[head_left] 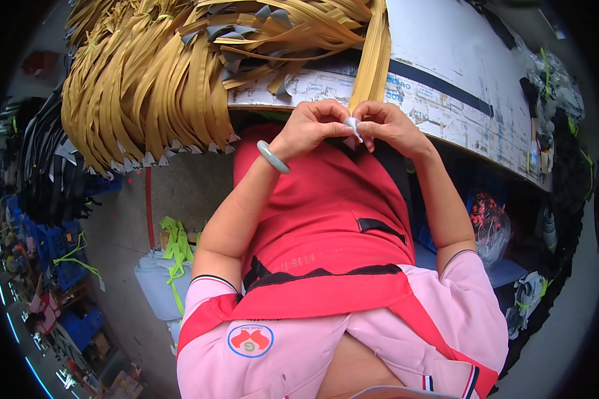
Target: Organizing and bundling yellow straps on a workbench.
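A flat bundle of tan strips, which look like zipper tapes, runs down over the table edge toward me. At its near end my left hand and my right hand meet, both closed in a pinch. Between their fingertips is a small grey-white tab, which looks bent or folded. My fingers partly cover the strips' ends. Left of my hands, a thick mass of similar tan strips hangs over the edge, with pale tips at the bottom. More tan strips with grey ends lie loosely across the tabletop.
The table has a white, printed, worn covering with a dark band. Black strips hang at far left. Bright green ties hang over pale sheets below. A clear plastic bag sits under the table at right, near blue crates.
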Demonstrator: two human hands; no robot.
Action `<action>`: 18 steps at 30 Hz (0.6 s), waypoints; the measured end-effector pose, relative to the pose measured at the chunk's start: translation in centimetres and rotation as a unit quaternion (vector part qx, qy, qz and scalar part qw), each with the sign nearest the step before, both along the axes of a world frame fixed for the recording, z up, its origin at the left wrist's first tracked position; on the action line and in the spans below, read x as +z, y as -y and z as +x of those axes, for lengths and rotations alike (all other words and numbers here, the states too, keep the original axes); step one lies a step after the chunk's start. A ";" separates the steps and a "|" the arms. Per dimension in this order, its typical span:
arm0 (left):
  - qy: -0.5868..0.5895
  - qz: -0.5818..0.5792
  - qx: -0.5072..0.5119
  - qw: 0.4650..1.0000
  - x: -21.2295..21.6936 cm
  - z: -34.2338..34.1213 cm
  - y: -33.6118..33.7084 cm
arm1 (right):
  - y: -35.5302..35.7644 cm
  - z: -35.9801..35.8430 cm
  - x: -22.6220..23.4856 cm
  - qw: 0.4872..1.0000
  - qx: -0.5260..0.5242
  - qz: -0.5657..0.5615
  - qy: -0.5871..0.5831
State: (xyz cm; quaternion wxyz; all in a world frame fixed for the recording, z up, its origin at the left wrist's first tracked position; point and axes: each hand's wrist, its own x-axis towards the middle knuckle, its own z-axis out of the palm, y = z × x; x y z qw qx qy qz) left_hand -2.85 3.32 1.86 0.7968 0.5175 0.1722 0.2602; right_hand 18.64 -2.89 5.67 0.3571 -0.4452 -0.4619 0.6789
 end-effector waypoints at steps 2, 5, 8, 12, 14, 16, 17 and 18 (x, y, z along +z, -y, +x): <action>-0.004 0.006 -0.005 1.000 -0.1 -0.1 -0.5 | -0.7 0.4 0.7 0.999 0.039 -0.007 0.019; -0.013 0.003 -0.008 1.000 0.5 -0.1 -0.6 | -1.2 0.3 1.3 0.998 0.056 -0.005 0.016; -0.006 -0.012 -0.001 1.000 0.6 -0.1 -0.7 | -1.2 0.2 1.3 0.999 0.038 0.023 -0.005; 0.008 -0.006 0.030 1.000 1.5 0.0 -0.1 | -1.2 0.0 1.8 0.999 0.017 0.038 -0.022; 0.010 -0.009 0.028 1.000 1.6 0.0 0.0 | -1.4 0.2 1.8 0.999 0.026 0.016 -0.012; 0.012 -0.012 0.029 0.999 1.7 -0.1 0.1 | -1.3 0.1 1.9 0.999 0.025 0.021 -0.012; 0.006 0.001 0.042 0.999 1.7 -0.2 0.1 | -1.2 0.0 2.0 0.999 0.023 0.028 -0.012; -0.001 0.014 0.056 0.998 1.7 -0.2 0.2 | -1.2 -0.1 2.2 0.999 0.024 0.027 -0.012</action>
